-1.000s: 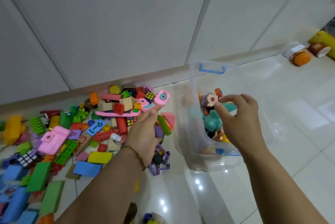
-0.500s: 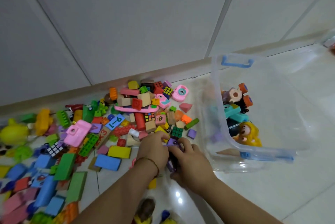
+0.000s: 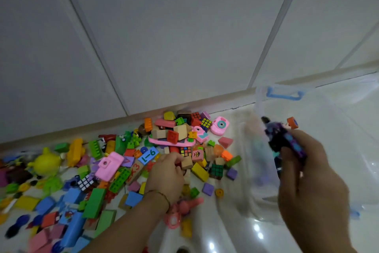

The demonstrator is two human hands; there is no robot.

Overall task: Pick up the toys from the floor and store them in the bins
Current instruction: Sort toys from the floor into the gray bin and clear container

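- Change: your right grip, clamped on purple toy, has reached bin mouth; drop pending.
- Your left grip curls among blocks beside bin; hold unclear.

Two hands in shot: left hand, right hand. One bin. One purple toy. Pink cameras, I count three. Puzzle cubes, at least four. One yellow toy. Blocks: too many to count.
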